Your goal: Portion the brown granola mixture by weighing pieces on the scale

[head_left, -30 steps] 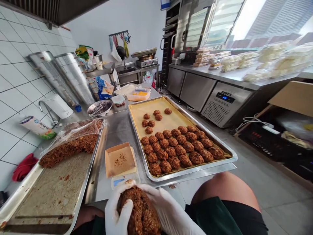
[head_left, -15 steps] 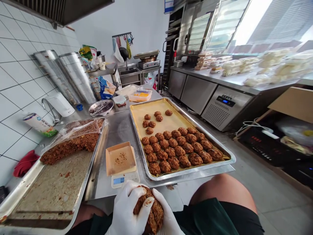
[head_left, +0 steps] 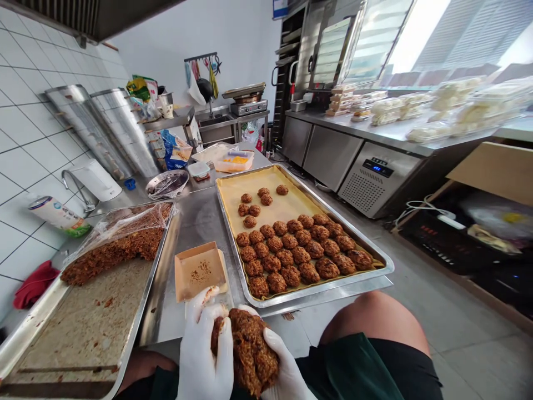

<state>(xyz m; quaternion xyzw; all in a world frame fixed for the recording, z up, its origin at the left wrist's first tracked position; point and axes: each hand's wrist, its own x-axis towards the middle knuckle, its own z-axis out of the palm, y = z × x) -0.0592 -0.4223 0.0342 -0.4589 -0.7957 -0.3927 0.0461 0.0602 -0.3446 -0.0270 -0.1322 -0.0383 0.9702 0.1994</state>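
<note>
My right hand (head_left: 280,364), in a white glove, grips a large lump of brown shredded filling (head_left: 254,350) from its right side, above my lap. At the lump's left side is my left hand (head_left: 206,344), also gloved, with curled fingers around a smaller bit of the filling (head_left: 215,334). Whether that bit is still joined to the lump I cannot tell. Brown smears mark the left fingertips. Just beyond the hands lies a brown paper box (head_left: 199,272) with crumbs in it, on a white scale (head_left: 225,297) partly hidden by my left hand.
To the right, a lined baking tray (head_left: 266,303) holds rows of brown balls (head_left: 300,254). A metal tray (head_left: 79,328) on the left carries a mass of filling (head_left: 120,250) partly under plastic film. Farther back stand a plastic tub (head_left: 234,161) and a film-covered bowl (head_left: 166,184).
My left hand has shifted left and its fingers have loosened from around the lump, baring more of it. The right hand keeps its hold. The whole view has shifted slightly.
</note>
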